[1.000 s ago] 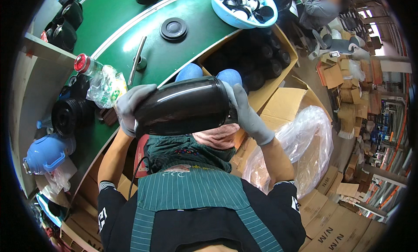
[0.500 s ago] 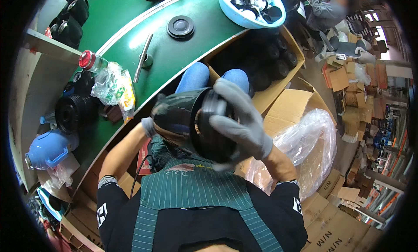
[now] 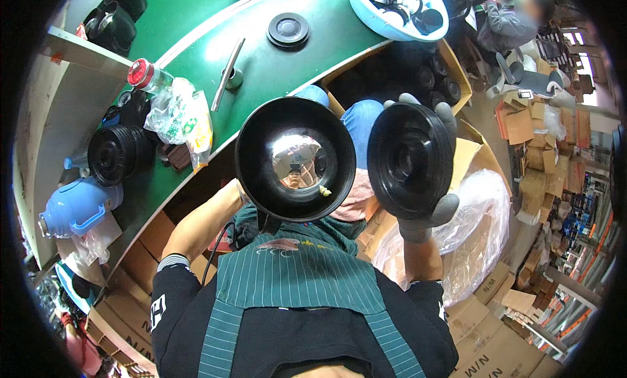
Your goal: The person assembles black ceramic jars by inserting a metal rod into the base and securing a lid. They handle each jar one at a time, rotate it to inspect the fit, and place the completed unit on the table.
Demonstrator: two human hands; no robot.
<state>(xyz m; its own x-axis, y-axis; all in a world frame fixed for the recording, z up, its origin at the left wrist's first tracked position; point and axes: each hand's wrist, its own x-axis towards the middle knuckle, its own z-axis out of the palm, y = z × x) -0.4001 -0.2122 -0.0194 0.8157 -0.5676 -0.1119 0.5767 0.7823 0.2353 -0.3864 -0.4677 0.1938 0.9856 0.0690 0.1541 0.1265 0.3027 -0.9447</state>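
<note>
In front of my chest is a black jug body (image 3: pixel 251 159), its round open end turned up toward me. Inside it sits a mirror-bright rounded liner (image 3: pixel 294 159), with a small pale bit at its lower right edge. My left hand (image 3: pixel 243 191) is behind the jug at its left side, holding it; the fingers are hidden. A black round cover (image 3: pixel 406 161) with concentric rings is in my gray-gloved right hand (image 3: pixel 444 211). My fingers curl around its far and right edges, with the thumb near the lower edge. The cover is apart from the jug, to its right.
A stack of black discs (image 3: pixel 288 30), a metal bar on a stand (image 3: pixel 228 74) and a blue basin (image 3: pixel 400 28) of parts are on the green table (image 3: pixel 196 51). A carton (image 3: pixel 464 84) of black parts stands beyond my knees; plastic film (image 3: pixel 480 231) lies to my right.
The cover has come off the jug and moved right in my right hand. The jug's open end has turned up toward me, showing the shiny liner.
</note>
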